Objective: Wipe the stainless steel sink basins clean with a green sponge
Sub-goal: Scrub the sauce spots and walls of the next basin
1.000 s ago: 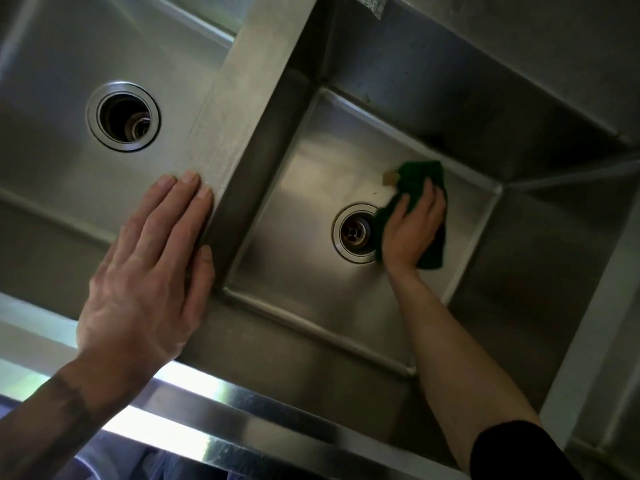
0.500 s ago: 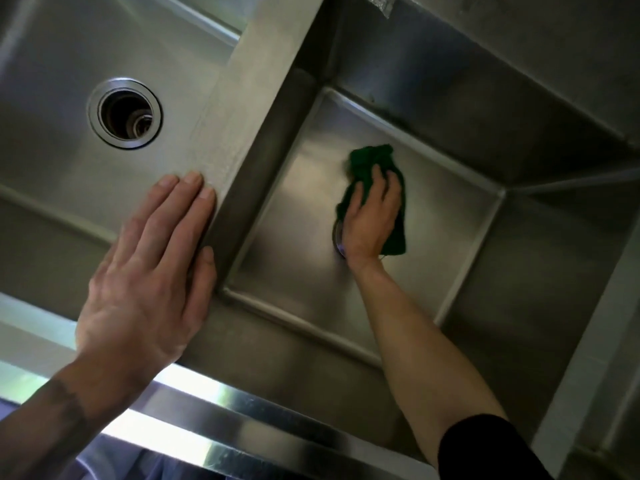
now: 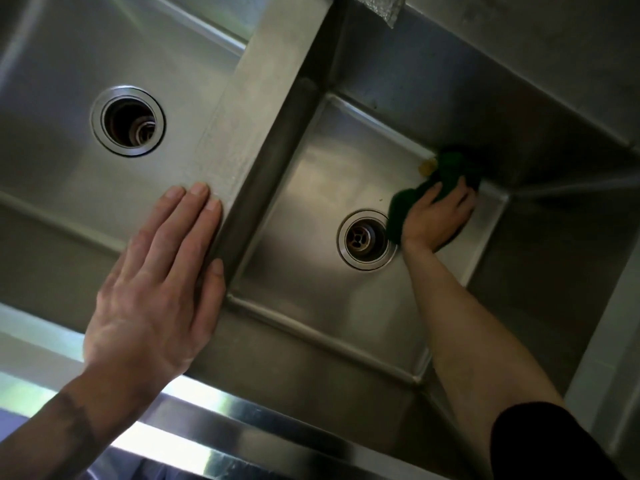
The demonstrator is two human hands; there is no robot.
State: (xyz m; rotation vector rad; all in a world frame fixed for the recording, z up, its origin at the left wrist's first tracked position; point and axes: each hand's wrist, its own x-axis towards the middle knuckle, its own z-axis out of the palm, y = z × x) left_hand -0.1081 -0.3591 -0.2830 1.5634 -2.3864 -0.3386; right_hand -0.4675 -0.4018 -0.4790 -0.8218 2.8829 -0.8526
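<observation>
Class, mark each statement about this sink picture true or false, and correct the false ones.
1. The right hand presses a green sponge onto the floor of the right basin. True.
2. The left hand holds a second sponge. False: it lies flat on the divider between the basins, holding nothing.
3. The sponge covers the right drain. False: it lies beside that drain, toward the far corner.
4. The left drain is uncovered. True.
</observation>
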